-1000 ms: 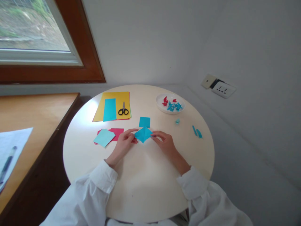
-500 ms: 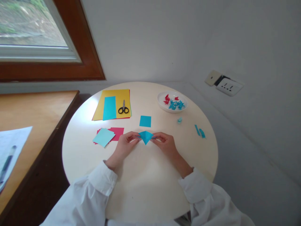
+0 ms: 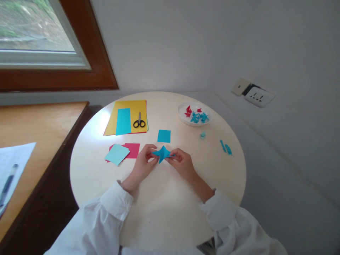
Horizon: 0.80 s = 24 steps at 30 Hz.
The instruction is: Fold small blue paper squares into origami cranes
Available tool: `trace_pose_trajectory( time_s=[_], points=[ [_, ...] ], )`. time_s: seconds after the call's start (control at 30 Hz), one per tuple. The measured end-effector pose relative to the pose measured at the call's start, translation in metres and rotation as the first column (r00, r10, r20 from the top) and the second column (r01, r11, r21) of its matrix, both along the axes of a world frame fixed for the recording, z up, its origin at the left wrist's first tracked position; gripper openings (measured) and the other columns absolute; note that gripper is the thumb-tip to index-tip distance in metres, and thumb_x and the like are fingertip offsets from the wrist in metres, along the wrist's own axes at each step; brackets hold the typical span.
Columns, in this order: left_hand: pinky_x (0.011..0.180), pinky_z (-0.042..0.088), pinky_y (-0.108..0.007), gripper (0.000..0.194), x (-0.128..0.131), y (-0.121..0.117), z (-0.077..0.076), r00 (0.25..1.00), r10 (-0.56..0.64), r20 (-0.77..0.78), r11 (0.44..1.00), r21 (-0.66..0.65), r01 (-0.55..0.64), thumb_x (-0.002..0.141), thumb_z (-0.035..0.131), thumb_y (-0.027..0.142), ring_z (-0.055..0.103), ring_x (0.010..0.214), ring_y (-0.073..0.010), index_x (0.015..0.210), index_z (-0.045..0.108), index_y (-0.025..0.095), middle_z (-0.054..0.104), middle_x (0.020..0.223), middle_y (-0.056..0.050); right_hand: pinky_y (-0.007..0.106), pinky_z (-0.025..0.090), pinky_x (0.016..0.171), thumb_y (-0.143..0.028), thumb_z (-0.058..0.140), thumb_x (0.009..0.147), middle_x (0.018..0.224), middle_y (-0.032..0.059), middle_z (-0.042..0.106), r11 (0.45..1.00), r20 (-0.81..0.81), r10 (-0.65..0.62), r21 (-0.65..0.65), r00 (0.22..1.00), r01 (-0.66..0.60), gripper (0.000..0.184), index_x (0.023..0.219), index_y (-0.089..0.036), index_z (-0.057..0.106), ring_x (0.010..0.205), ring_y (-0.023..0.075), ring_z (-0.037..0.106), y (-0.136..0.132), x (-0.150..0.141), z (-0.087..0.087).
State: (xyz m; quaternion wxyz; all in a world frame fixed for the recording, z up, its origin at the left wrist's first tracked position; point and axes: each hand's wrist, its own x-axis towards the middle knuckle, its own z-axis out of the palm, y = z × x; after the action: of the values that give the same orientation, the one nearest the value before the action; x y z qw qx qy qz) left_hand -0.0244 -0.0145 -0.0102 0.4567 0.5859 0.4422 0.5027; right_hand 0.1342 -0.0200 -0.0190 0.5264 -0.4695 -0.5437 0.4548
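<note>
Between my two hands is a small blue folded paper piece (image 3: 163, 153), with points reaching up, down and to both sides. My left hand (image 3: 145, 159) pinches its left side between thumb and fingers. My right hand (image 3: 183, 162) pinches the right side, its fingertips partly covering the fold. Just beyond them a blue paper square (image 3: 164, 136) lies flat on the white round table (image 3: 164, 212). Left of my left hand sit a pale blue square (image 3: 117, 154) and red paper squares (image 3: 134, 150), overlapping in a loose pile.
At the back left, scissors (image 3: 139, 121) and a blue paper strip (image 3: 123, 121) rest on yellow sheets (image 3: 136, 106). A white dish (image 3: 183, 120) at the back right holds red and blue folded pieces. Blue scraps (image 3: 227, 149) and a pale crumpled bit (image 3: 203, 135) lie to the right.
The blue folded paper has gone from a flat kite-like shape to a more pointed, star-like one. My right hand has shifted slightly left, and both hands still hold the paper.
</note>
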Motion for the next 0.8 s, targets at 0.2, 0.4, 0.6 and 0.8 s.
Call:
trace_pose_trajectory(
  time_s=[0.2,0.4,0.6,0.8],
  points=[
    [0.052,0.041,-0.019,0.019,0.0022,0.0002,-0.0032,1.0,-0.03,-0.004,0.994,-0.101,0.029,0.065,0.063,0.017,0.054,0.057,-0.009,0.083,0.057,0.015,0.06,0.066,0.001,0.027,0.053,0.066,-0.023,0.069,0.06,0.068,-0.0024,0.058,0.999,-0.006,-0.007,0.035,1.0,0.007,0.02,0.069,-0.02,0.052,0.067,0.0144,0.063,-0.002,-0.0047,-0.0001],
    [0.047,0.032,-0.02,0.015,0.0033,-0.0008,-0.0056,0.997,-0.056,-0.056,0.989,-0.139,0.048,0.069,0.062,0.026,0.044,0.051,-0.008,0.062,0.056,0.014,0.051,0.054,0.003,0.025,0.053,0.066,-0.019,0.067,0.061,0.074,-0.0027,0.06,0.999,-0.091,-0.004,0.045,0.996,0.008,0.027,0.08,-0.022,0.048,0.069,0.0128,0.064,-0.0028,-0.0072,0.0024],
    [0.053,0.037,-0.021,0.016,0.0049,-0.0011,-0.006,0.992,-0.1,-0.072,0.991,-0.097,0.092,0.072,0.06,0.03,0.05,0.058,-0.0108,0.067,0.058,0.014,0.057,0.062,0.0,0.027,0.053,0.067,-0.021,0.069,0.061,0.075,-0.0019,0.063,1.0,-0.109,-0.002,-0.004,0.994,0.001,0.028,0.081,-0.022,0.049,0.07,0.0141,0.065,-0.0034,-0.0087,0.0055],
    [0.056,0.041,-0.022,0.015,0.0055,-0.0011,-0.0066,0.992,-0.084,-0.091,0.995,-0.058,0.079,0.072,0.057,0.028,0.053,0.06,-0.0118,0.065,0.058,0.015,0.06,0.064,-0.001,0.029,0.054,0.066,-0.026,0.073,0.057,0.069,-0.0019,0.064,0.996,-0.159,-0.006,-0.085,0.987,-0.007,0.034,0.082,-0.021,0.05,0.064,0.0143,0.064,-0.0032,-0.0102,0.0064]
  ],
)
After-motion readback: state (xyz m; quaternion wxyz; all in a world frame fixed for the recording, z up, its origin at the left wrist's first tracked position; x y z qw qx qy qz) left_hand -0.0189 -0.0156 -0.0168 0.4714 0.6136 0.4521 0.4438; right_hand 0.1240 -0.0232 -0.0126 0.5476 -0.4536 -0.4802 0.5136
